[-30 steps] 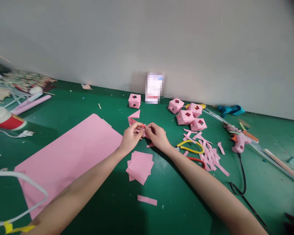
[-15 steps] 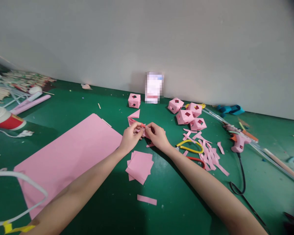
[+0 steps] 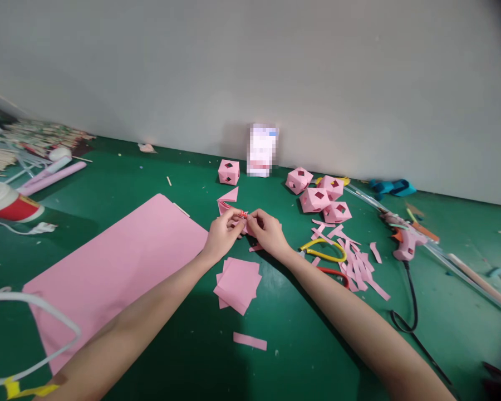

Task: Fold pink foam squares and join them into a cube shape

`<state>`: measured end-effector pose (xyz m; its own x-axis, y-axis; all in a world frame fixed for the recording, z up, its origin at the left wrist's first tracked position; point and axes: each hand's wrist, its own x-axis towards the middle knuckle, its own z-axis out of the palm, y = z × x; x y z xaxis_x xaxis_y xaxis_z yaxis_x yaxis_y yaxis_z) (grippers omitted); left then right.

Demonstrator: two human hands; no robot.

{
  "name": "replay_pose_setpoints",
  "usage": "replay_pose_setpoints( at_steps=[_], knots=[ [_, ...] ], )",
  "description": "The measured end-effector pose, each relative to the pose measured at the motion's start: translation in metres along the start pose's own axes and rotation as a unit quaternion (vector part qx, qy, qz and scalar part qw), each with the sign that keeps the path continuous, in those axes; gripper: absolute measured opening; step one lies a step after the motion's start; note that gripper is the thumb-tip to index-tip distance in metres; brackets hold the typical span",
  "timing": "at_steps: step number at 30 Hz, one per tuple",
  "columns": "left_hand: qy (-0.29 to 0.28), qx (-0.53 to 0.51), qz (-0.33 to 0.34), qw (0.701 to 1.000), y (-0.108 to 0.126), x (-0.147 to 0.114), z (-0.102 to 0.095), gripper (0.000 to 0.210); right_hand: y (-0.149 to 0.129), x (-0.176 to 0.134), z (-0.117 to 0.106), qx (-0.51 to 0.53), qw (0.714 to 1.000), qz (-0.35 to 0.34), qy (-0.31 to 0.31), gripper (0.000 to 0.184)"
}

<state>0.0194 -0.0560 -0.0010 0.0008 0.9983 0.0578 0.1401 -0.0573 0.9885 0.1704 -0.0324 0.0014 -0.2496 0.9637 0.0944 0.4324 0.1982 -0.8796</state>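
Observation:
My left hand (image 3: 224,234) and my right hand (image 3: 269,233) meet near the middle of the table, fingers pinched together on a small pink paper piece (image 3: 245,227) that they mostly cover. A bit of red and white shows at the left fingertips; what it is I cannot make out. Just beyond the left hand lie folded pink papers (image 3: 229,196). Nearer to me is a stack of square pink papers (image 3: 237,283). Pliers or scissors with yellow and red handles (image 3: 326,250) lie right of my right hand, partly behind the forearm.
Pink paper polyhedra (image 3: 315,199) with cut-out holes stand at back right, another (image 3: 229,172) at back centre. Pink strips (image 3: 359,267) lie right, near a pink glue gun (image 3: 409,244) and its black cord. A large pink sheet (image 3: 121,267) and a paper cup (image 3: 14,203) lie left.

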Motion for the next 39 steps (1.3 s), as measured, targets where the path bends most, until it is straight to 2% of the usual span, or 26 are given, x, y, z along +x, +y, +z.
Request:
replay_pose_setpoints(
  at_steps=[5, 13, 23, 29, 36, 39],
  knots=[
    [0.008, -0.023, -0.004, 1.000, -0.002, 0.000, 0.000, 0.023, 0.002, 0.000, 0.001, 0.008, 1.000, -0.002, -0.004, 0.030],
    [0.059, -0.066, -0.019, 0.996, -0.001, 0.001, 0.000, 0.020, 0.000, 0.000, 0.001, 0.014, 1.000, 0.002, 0.008, 0.029],
    [0.028, -0.031, -0.013, 0.999, 0.000, 0.001, 0.000, 0.020, -0.002, 0.000, 0.001, 0.038, 0.999, 0.007, 0.009, 0.026],
    [0.031, -0.034, -0.020, 0.999, 0.000, 0.001, 0.000, 0.019, -0.008, -0.004, 0.000, 0.079, 0.996, 0.042, -0.029, 0.014],
    [0.011, -0.074, -0.005, 0.997, 0.003, 0.000, -0.001, 0.016, -0.009, -0.004, 0.000, 0.040, 0.999, -0.012, -0.035, 0.011],
    [0.033, -0.082, -0.005, 0.996, 0.006, 0.000, -0.002, 0.012, -0.008, -0.002, -0.001, 0.045, 0.998, -0.011, -0.042, 0.012]
  ],
)
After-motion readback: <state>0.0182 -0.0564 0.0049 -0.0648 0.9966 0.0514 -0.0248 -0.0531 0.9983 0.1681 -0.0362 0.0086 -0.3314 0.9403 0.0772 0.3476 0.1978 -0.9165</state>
